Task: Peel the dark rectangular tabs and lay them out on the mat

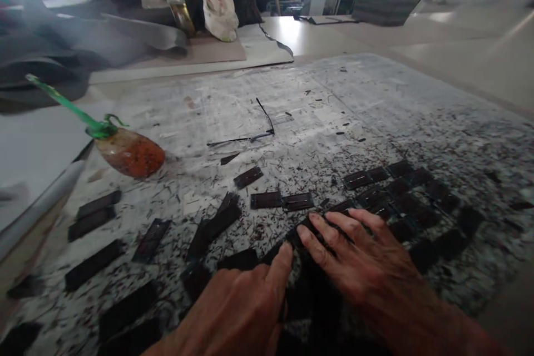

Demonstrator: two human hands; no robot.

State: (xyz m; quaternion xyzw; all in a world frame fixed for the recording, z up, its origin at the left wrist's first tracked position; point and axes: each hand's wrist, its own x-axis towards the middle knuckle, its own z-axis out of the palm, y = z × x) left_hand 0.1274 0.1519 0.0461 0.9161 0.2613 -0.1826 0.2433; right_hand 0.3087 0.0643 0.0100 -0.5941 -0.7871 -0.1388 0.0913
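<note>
Both my hands rest low in the middle of the view on a scatter of small black rectangular pieces (pixel 267 200) that lie on a speckled grey-white work surface (pixel 334 111). My right hand (pixel 359 261) lies flat, fingers stretched out and pointing left over the black pieces. My left hand (pixel 242 306) has its index finger pressed forward on the same dark pile, the other fingers curled under and hidden. More black pieces (pixel 400 189) sit in rows to the right, and others (pixel 95 217) lie loose to the left.
A brown rounded bottle with a green spout (pixel 125 150) lies on its side at the left. A thin black strip (pixel 250 136) lies bent at mid-table. Bags and clutter (pixel 212 0) stand at the back. White sheets (pixel 37 150) overlap the left edge.
</note>
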